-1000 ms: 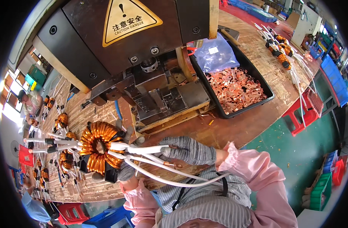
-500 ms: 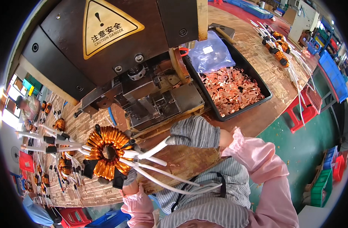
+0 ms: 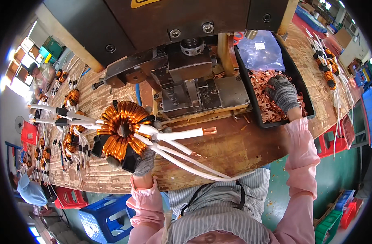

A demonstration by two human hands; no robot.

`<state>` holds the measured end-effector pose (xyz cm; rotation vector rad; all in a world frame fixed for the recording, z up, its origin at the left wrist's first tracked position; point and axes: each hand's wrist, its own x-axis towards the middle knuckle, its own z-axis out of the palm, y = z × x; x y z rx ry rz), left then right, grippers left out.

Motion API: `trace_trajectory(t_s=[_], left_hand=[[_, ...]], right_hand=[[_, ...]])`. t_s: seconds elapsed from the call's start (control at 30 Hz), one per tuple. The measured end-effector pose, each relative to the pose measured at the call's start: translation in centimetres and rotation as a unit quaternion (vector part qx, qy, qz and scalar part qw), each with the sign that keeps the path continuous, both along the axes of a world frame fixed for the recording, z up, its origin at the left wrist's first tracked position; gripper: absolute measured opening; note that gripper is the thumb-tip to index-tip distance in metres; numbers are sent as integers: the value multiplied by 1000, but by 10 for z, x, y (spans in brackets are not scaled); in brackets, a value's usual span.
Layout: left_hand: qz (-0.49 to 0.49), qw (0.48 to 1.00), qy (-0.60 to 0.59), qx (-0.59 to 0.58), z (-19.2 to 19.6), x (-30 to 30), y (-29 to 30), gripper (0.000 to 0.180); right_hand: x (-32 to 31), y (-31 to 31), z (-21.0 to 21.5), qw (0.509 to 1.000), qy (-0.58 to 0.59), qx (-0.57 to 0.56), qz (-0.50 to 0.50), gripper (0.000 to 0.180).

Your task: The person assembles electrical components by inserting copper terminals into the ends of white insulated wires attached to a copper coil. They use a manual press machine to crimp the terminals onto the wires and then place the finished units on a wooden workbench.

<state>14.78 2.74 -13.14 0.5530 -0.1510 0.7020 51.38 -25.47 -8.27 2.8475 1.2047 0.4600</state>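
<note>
My left hand [image 3: 144, 163], in a grey knit glove, grips a ring-shaped copper-wire coil [image 3: 113, 140] from below and behind, over the table's near edge. White-sleeved leads stick out of the coil on both sides. A thick lead [image 3: 180, 134] on the right ends in bare copper strands, and a thinner one below it also shows a bare tip. My right hand [image 3: 284, 94], gloved too, reaches into a black tray [image 3: 264, 122] of small copper terminals [image 3: 264, 101]. Its fingers are curled against the heap; what lies between them is hidden.
A dark press [image 3: 194, 85] stands directly behind the coil. A clear plastic bag [image 3: 261, 51] lies in the tray's far end. More coils with white leads [image 3: 330, 73] rest at the far right, others [image 3: 70, 140] at the left. A blue stool [image 3: 102, 215] stands below; people sit at the left.
My right hand has left the thick white lead and moved right, into the terminal tray. That lead's bare copper end now shows. The left hand keeps the coil; the view has shifted.
</note>
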Motion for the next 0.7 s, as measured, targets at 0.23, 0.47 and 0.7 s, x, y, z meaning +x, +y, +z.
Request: trace_trajectory(t_s=[0.23,0.47,0.7], left_hand=[[9,1000,-15,11,2,2,0,81],[27,998,-51,22,10,5,0,83],[40,994,-93,36,21,11,0,86]], right_hand=[[-17,-4,33,671,431,603,15,23],[-129,37,43,805,413,270,328,24],[-158,61,49,839,300,308,335,19]])
